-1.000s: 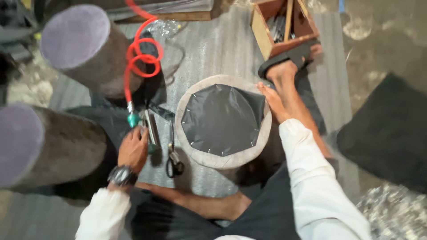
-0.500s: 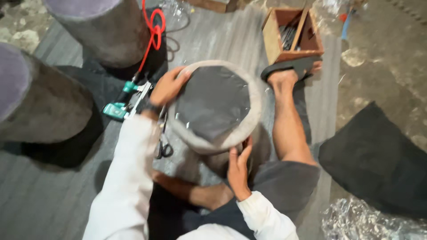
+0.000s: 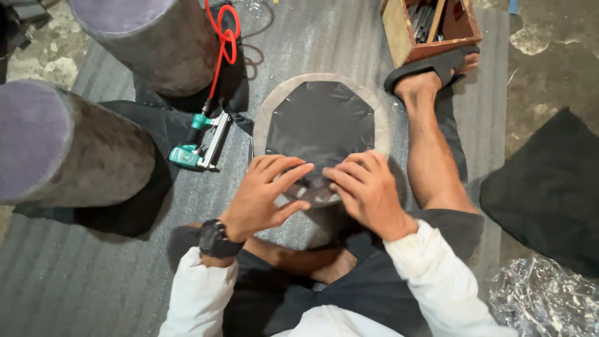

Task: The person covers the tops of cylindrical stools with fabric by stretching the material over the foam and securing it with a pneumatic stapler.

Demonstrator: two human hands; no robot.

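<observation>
Black cloth (image 3: 319, 125) edge under hands (image 3: 265, 196)

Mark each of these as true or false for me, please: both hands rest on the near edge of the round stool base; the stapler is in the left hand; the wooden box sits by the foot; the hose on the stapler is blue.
1. Both hands rest on the near edge of the round stool base. True: the left hand and right hand press the black fabric there.
2. The stapler is in the left hand. False: the stapler lies on the grey mat, apart from both hands.
3. The wooden box sits by the foot. True: it is just beyond the sandal.
4. The hose on the stapler is blue. False: the coiled hose is red.
</observation>
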